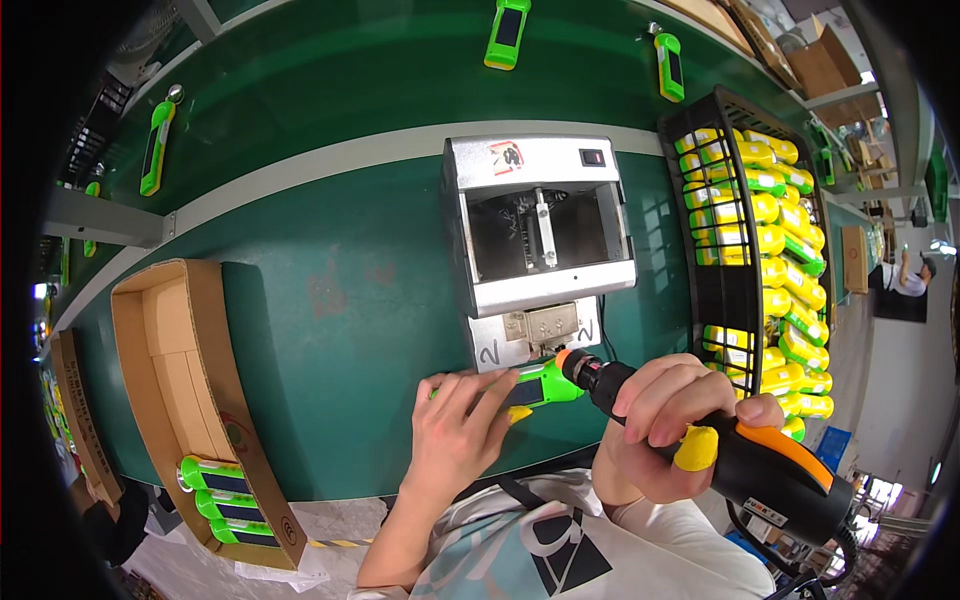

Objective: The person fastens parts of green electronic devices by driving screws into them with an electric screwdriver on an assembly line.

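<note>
My left hand presses flat on a green flashlight lying on the green table, fingers spread over its dark panel. My right hand grips a black and orange electric screwdriver, with a yellow cot on one fingertip. The screwdriver's tip meets the right end of the flashlight, just below the metal plate of a silver box-shaped machine.
A black wire basket full of yellow-green flashlights stands at the right. A cardboard box at the left holds three green flashlights. More flashlights lie on the conveyor belt beyond. A person stands far right.
</note>
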A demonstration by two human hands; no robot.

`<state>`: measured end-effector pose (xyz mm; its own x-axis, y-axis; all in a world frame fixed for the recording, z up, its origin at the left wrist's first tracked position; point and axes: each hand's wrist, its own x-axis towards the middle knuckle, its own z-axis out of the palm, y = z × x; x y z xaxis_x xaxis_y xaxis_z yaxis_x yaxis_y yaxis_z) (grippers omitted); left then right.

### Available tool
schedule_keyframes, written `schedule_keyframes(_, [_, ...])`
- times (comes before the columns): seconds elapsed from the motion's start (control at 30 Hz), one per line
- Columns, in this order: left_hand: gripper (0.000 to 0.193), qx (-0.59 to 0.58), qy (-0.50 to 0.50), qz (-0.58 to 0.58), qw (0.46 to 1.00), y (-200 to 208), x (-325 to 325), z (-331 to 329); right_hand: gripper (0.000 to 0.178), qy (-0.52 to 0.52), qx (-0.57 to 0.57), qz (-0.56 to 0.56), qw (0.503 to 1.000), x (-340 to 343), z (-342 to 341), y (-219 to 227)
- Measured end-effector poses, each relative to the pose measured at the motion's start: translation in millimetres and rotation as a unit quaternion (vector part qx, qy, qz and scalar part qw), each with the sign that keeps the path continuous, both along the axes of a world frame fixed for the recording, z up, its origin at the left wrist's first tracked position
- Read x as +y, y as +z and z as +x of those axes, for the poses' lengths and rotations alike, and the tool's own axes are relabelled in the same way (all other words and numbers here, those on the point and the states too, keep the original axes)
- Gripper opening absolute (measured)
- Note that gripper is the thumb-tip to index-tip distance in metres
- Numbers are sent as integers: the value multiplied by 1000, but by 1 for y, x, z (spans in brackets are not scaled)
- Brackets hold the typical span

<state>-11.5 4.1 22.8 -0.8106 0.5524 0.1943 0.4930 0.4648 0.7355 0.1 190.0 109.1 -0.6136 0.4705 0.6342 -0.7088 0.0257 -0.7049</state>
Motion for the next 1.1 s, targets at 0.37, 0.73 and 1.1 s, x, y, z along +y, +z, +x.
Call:
schedule_keyframes(0.37, [50,-1,6,0,1000,0,1,0,44,13,9,139,990,2,-15,-8])
schedule_keyframes(0.73, [50,2,6,-3,1000,0,0,0,45,34,-1,105,994,2,-11,-8])
schedule_keyframes(1.1, [49,-3,7,1,1000,0,-1,0,62,48,27,74,996,17,1,-8])
